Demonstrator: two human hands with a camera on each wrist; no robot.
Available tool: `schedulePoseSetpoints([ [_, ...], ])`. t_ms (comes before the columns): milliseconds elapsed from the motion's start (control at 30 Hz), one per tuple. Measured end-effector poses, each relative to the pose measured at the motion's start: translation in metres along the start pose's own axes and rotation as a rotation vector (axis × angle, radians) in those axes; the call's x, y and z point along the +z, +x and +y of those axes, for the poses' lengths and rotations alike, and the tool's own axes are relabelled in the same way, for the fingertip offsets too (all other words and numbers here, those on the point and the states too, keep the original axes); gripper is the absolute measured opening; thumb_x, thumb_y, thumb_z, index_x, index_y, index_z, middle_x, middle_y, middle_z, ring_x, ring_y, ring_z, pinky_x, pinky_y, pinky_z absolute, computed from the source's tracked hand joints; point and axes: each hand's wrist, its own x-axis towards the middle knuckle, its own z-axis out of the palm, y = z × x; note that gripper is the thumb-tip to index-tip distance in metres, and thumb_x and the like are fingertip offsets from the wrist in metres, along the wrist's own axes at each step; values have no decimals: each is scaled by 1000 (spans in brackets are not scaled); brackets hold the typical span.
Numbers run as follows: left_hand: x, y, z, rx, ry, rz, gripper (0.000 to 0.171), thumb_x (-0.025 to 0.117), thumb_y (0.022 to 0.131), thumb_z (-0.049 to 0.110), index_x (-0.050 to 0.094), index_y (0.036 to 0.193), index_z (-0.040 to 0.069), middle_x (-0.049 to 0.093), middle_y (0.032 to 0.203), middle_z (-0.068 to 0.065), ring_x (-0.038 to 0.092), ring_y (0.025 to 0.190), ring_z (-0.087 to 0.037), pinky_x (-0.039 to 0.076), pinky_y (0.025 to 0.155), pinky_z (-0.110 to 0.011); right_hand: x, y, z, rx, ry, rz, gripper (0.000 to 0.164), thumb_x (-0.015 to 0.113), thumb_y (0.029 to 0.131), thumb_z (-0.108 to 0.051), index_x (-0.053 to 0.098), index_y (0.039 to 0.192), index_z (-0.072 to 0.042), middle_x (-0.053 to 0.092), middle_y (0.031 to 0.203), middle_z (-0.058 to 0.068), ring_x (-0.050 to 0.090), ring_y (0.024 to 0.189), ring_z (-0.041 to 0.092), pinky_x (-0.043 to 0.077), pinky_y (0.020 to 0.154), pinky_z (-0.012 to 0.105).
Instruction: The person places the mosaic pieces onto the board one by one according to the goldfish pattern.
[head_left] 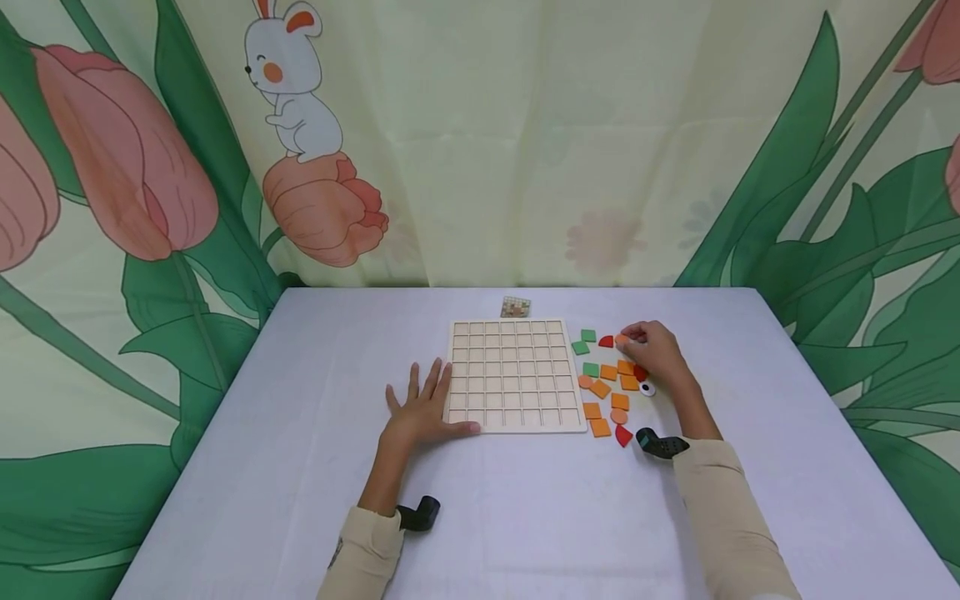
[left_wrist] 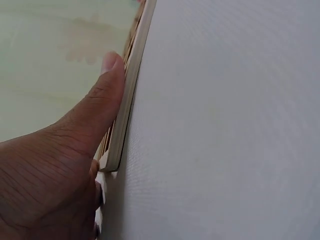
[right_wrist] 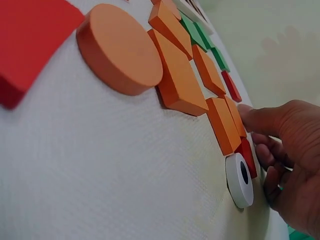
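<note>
A pale wooden grid board [head_left: 517,363] lies flat on the table. My left hand [head_left: 422,417] is spread at its lower left corner, with the thumb along the near edge; in the left wrist view the thumb [left_wrist: 102,97] rests against the board's rim [left_wrist: 120,135]. To the right of the board, my right hand [head_left: 660,354] pinches a light orange disc [head_left: 621,340] between thumb and fingertips. That disc is hidden in the right wrist view, where the hand [right_wrist: 295,150] reaches beyond orange squares [right_wrist: 222,125] and a white disc with a black dot [right_wrist: 241,180].
Loose pieces lie right of the board: green squares [head_left: 591,369], several orange squares [head_left: 600,427], light orange discs [head_left: 618,416] and red quarter-round pieces [head_left: 623,436]. A small patterned card [head_left: 516,307] lies behind the board. A printed curtain [head_left: 480,150] hangs behind the table.
</note>
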Motion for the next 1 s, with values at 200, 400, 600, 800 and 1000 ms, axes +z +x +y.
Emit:
schedulePoseSetpoints([
  [200, 0, -3, -1, -13, -6, 14, 115, 64, 73, 77, 9, 159, 23, 0, 167, -2, -10, 151, -39, -1, 108, -77, 1, -2, -1, -7, -21, 14, 42, 62, 96, -29, 54, 126, -2, 52, 123, 20, 50, 108, 32, 54, 89, 40],
  [400, 2, -4, -3, -9, -26, 21, 116, 64, 73, 77, 9, 159, 23, 0, 167, -2, -12, 151, -39, -3, 107, -78, 1, -3, 0, -21, -18, 14, 43, 63, 96, -31, 54, 127, -3, 53, 121, 19, 51, 106, 31, 55, 87, 38],
  [600, 2, -3, -5, 2, -38, 21, 116, 63, 73, 77, 7, 159, 24, -3, 167, -1, -15, 150, -38, -5, 107, -77, 0, -3, 1, -29, -11, 20, 43, 63, 96, -31, 53, 128, -3, 54, 120, 19, 51, 106, 31, 55, 86, 35],
  [800, 2, -2, -5, -1, -49, 19, 116, 63, 72, 78, 6, 159, 24, -3, 167, 0, -17, 150, -38, -7, 107, -77, 2, -6, -3, -58, 0, 32, 43, 63, 95, -29, 55, 128, -3, 55, 121, 19, 52, 108, 31, 54, 91, 41],
  [1000, 4, 1, -5, 1, -45, 13, 117, 62, 72, 79, 5, 159, 24, -4, 167, -1, -17, 150, -38, -7, 107, -77, 6, -7, -12, -117, -15, 41, 42, 63, 96, -31, 56, 127, -4, 55, 122, 19, 51, 107, 31, 54, 90, 41],
])
